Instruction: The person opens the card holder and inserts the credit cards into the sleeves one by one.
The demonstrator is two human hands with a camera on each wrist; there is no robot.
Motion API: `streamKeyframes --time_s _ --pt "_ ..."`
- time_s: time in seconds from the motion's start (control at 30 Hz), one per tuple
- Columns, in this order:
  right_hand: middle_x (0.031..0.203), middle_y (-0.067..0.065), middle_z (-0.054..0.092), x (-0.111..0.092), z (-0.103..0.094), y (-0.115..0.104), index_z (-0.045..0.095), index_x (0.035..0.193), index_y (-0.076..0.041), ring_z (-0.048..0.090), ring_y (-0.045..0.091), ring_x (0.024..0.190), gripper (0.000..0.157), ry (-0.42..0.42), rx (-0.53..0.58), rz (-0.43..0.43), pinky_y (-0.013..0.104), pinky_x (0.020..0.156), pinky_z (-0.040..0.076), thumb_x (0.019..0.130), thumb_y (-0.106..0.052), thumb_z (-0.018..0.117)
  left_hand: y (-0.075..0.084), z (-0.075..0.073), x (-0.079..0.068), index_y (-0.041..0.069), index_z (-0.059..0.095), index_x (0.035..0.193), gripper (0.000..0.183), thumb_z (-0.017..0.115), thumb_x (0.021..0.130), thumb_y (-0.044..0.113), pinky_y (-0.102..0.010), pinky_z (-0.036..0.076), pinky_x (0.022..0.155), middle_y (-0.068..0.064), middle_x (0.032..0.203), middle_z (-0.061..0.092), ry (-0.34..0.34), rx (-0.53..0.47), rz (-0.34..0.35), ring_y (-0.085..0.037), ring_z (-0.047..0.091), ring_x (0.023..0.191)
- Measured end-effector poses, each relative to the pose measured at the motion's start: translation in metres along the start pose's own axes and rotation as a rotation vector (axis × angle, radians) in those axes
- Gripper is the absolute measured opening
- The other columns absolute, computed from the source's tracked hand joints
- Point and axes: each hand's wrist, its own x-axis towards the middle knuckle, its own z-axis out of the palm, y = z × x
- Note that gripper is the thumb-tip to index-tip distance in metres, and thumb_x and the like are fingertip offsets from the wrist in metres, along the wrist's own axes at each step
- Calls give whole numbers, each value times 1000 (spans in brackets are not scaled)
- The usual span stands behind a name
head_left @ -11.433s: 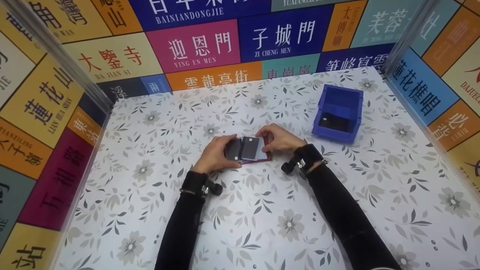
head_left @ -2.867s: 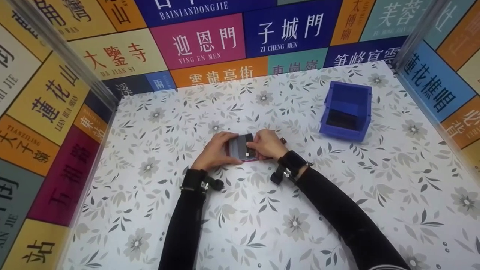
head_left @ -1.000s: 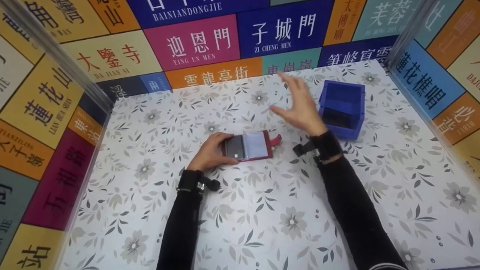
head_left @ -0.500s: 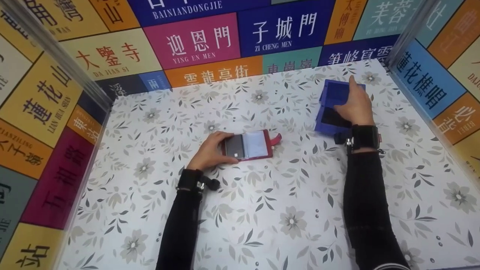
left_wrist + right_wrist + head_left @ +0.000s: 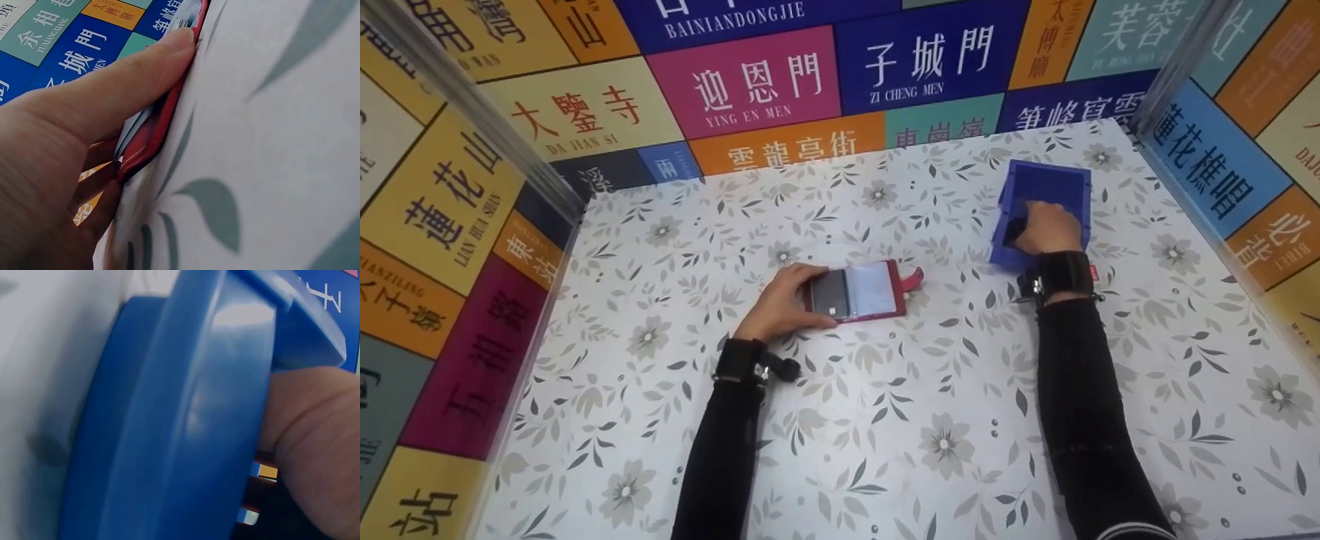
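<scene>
A small red card holder (image 5: 898, 289) lies open on the table, a dark grey card (image 5: 830, 292) in its left sleeve and a pale, see-through sleeve (image 5: 873, 289) on its right. My left hand (image 5: 780, 307) grips its left end, thumb (image 5: 169, 53) along the near edge and fingers behind. My right hand (image 5: 1051, 229) reaches down into the blue bin (image 5: 1085, 187), fingers bent and mostly hidden by its wall (image 5: 191, 410) in the right wrist view. Black cards (image 5: 1015, 229) show beside the fingers; whether these pinch one, I cannot tell.
The card holder's red strap (image 5: 913, 280) sticks out to the right. A floral cloth (image 5: 885, 420) covers the table. Printed panels (image 5: 765, 82) wall in the back and both sides. The bin stands near the back right corner.
Earlier, my right hand worked a card into the holder. It then left the holder, where a pale sleeve now shows, and moved right into the bin, its fingers bending. My left hand stays put.
</scene>
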Motion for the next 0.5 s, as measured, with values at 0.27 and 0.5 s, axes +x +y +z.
streamKeyframes --time_s 0.27,0.5 --pt "115 40 65 4 5 5 69 114 11 61 58 107 47 74 -3 -48 68 93 47 79 -17 84 -1 0 2 17 55 150 96 96 68 47 -40 39 117 -5 146 56 1 20 19 -23 49 135" --pt "121 45 58 8 6 6 62 115 22 54 61 114 57 17 -19 -20 69 99 44 83 -21 80 -1 0 2 17 55 150 98 97 66 46 -41 38 118 -6 146 56 5 5 16 -24 49 136"
